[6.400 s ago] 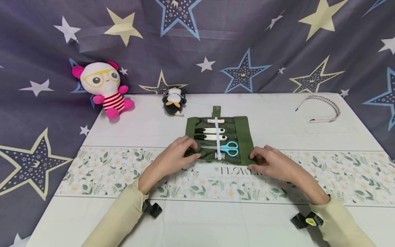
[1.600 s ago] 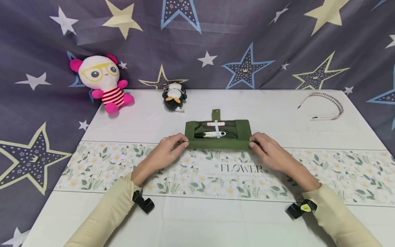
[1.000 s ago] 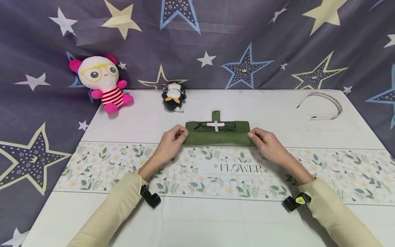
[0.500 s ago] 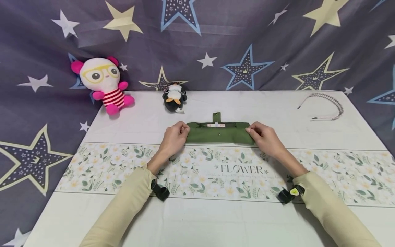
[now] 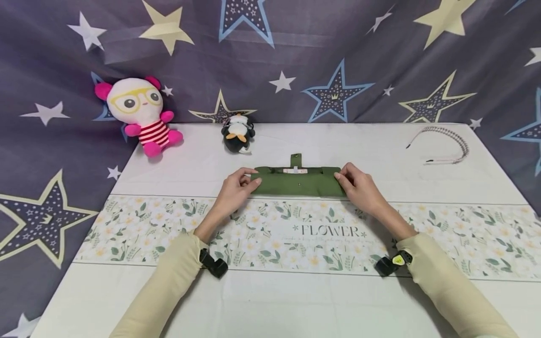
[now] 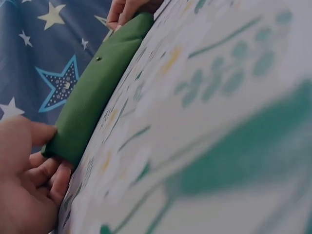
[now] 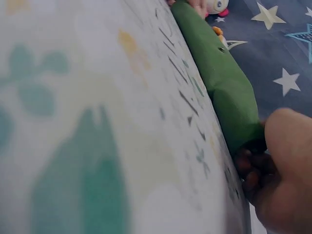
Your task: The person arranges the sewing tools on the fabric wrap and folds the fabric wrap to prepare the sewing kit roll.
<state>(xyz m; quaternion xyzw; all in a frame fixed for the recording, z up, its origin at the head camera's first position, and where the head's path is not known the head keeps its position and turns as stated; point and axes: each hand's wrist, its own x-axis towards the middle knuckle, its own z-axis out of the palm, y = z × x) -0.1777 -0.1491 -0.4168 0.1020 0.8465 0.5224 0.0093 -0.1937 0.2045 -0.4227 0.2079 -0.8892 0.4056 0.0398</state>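
A green cloth tool pouch [image 5: 296,184] lies rolled up into a long strip at mid-table in the head view. Its snap strap [image 5: 296,159] sticks out at the far side. A small pale item [image 5: 295,171] under a white elastic band still shows along the far edge; the scissors and white-handled tools are hidden inside the roll. My left hand [image 5: 235,188] pinches the left end, thumb on top, and the left wrist view shows the fingers curled beneath the pouch end. At the right end my right hand [image 5: 361,188] grips the roll between thumb and fingers.
A panda plush [image 5: 141,115] sits at the back left, with a penguin plush [image 5: 237,134] beside it. A headband [image 5: 448,143] lies at the back right. A star-print curtain [image 5: 287,61] hangs behind the white table, which has a flowered strip [image 5: 287,244].
The pouch lay open with scissors and tools showing; its near edge has been rolled away from me over them. Both hands moved forward with the roll, now nearly still.
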